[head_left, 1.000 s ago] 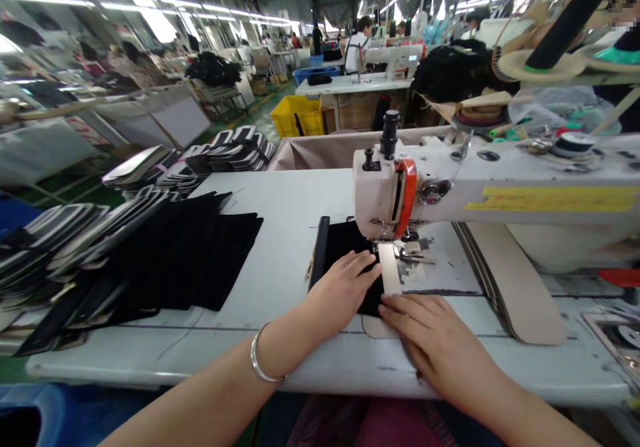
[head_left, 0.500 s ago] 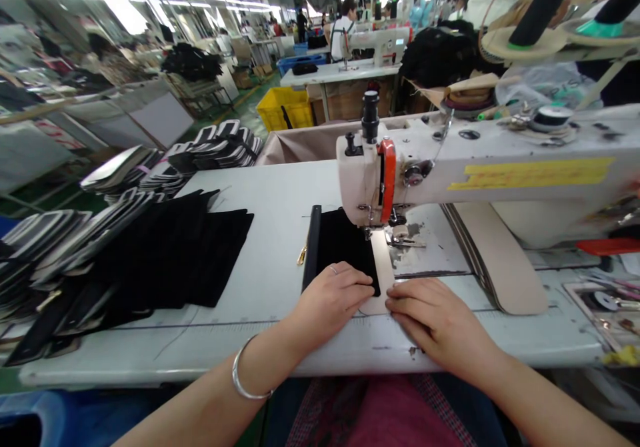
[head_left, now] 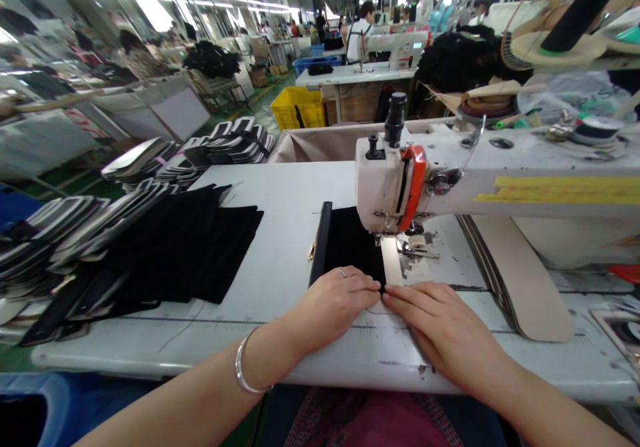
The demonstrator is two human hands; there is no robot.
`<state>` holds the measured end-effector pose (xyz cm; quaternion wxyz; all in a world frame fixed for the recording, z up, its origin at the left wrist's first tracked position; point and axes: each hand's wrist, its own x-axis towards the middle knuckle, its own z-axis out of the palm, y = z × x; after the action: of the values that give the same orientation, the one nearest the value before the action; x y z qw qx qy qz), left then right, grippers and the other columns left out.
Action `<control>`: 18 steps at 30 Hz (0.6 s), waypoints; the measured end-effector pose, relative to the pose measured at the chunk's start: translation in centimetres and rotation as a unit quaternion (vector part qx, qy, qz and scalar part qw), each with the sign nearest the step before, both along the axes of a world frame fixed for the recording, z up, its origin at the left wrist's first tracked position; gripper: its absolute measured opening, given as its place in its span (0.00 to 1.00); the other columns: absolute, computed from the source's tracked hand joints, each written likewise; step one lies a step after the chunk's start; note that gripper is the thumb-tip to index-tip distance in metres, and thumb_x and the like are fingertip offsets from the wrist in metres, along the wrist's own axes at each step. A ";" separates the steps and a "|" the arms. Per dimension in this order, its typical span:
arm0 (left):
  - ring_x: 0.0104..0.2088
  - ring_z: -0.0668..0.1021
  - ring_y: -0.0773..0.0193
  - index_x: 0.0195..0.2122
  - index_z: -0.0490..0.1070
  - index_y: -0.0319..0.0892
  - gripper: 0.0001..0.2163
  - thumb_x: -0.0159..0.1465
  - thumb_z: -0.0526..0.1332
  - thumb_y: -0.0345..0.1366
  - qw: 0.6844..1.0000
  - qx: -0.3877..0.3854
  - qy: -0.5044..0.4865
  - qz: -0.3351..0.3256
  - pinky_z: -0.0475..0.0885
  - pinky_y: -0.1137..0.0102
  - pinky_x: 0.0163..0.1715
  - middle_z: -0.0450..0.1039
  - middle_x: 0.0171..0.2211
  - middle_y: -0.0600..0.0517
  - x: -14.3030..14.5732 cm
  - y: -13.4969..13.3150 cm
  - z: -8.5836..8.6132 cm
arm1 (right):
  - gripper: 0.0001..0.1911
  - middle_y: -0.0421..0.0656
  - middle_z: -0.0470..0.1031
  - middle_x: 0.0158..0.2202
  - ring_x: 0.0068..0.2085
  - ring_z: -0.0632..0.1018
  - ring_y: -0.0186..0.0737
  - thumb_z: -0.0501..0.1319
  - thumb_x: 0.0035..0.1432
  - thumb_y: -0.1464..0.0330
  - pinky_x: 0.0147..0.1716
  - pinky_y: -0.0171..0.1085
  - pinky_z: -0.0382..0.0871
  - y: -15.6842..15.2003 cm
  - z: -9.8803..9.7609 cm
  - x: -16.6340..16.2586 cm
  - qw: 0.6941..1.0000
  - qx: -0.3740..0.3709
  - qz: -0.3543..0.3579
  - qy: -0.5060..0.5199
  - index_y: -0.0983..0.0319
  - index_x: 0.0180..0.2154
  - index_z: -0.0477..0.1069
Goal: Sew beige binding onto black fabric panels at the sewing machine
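Note:
A black fabric piece [head_left: 353,240] lies on a beige panel [head_left: 392,260] beneath the presser foot [head_left: 379,239] of a white sewing machine [head_left: 373,187]. Along the fabric's left side runs a dark strip [head_left: 321,243], with a gold zipper pull [head_left: 313,249] beside it. My left hand [head_left: 334,303] lies flat on the fabric's near part, fingers stretched toward its right edge. My right hand [head_left: 440,313] rests flat over the near end of the beige panel, fingers extended. The fingertips of both hands almost meet at the fabric's near right corner.
Black fabric pieces [head_left: 200,253] are heaped on the table's left, beside stacked grey and white panels [head_left: 75,227]. Beige rounded panels [head_left: 537,280] lie under the machine arm at right. A blue bin [head_left: 85,407] stands at lower left, a yellow crate [head_left: 299,108] beyond the table.
The camera view has shifted, so the scene sits farther right. My right fingertips have moved closer to my left ones, onto the fabric's near right corner. Both hands stay at the fabric.

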<state>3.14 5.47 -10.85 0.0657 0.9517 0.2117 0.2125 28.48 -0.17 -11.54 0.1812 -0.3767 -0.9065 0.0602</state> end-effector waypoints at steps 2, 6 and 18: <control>0.50 0.80 0.63 0.47 0.76 0.39 0.10 0.71 0.56 0.25 1.000 0.000 0.004 0.004 0.75 0.65 0.55 0.81 0.49 0.49 0.2 0.7 0.0 | 0.23 0.43 0.70 0.63 0.53 0.71 0.49 0.55 0.68 0.76 0.51 0.49 0.68 0.6 0.1 0.0 1.000 -0.001 -0.001 -0.006 0.60 0.62 0.66; 0.49 0.81 0.63 0.45 0.77 0.38 0.09 0.70 0.57 0.25 1.000 0.013 0.008 0.017 0.75 0.66 0.55 0.81 0.48 0.49 0.5 2.1 0.0 | 0.21 0.44 0.72 0.62 0.53 0.73 0.48 0.55 0.69 0.75 0.50 0.50 0.68 1.8 0.3 0.0 1.000 0.003 -0.008 -0.013 0.58 0.61 0.67; 0.48 0.80 0.62 0.45 0.77 0.40 0.10 0.69 0.58 0.23 0.998 0.017 0.017 0.052 0.75 0.65 0.53 0.80 0.48 0.50 1.0 5.4 -0.5 | 0.17 0.47 0.74 0.57 0.55 0.74 0.50 0.56 0.71 0.69 0.52 0.54 0.68 4.1 0.7 -0.3 0.999 -0.007 -0.034 -0.010 0.59 0.59 0.70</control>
<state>4.18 10.89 -11.36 0.0349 0.9438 0.2583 0.2033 28.21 3.89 -10.86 0.1717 -0.4090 -0.8944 0.0568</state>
